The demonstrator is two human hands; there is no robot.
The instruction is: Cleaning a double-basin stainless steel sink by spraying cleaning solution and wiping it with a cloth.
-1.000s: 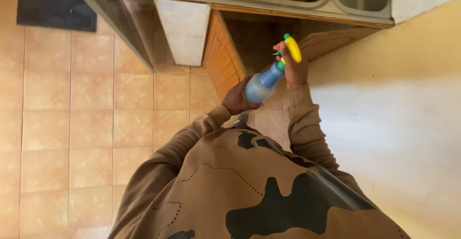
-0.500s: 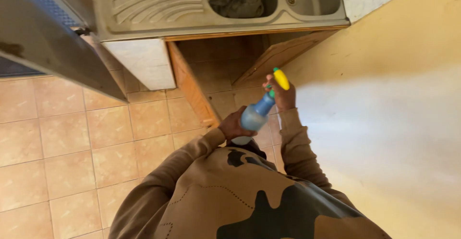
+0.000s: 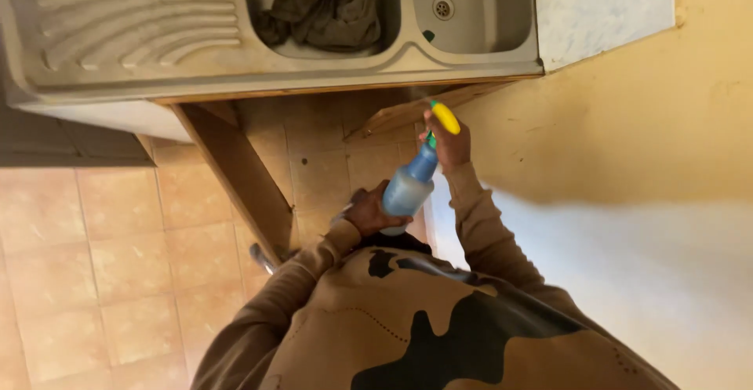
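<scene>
In the head view the spray bottle [image 3: 408, 190] sits in front of the person's chest, just below the front edge of the sink [image 3: 141, 61]. The left hand [image 3: 369, 211] is cupped shut around the pale blue base of the bottle, on its lower left side; the right hand [image 3: 449, 141] is closed around the neck, fingers at the yellow nozzle [image 3: 445, 117]. The bottle's long axis runs up and to the right from the left hand to the right hand, so the nozzle end lies nearest the sink and the yellow wall [image 3: 627, 123]. Both hands touch the bottle; the right is the one at the working end. The sink has two basins: the left one holds a crumpled dark cloth [image 3: 325, 6], the right one shows only its drain. Beneath the sink is tiled floor [image 3: 94, 264].
</scene>
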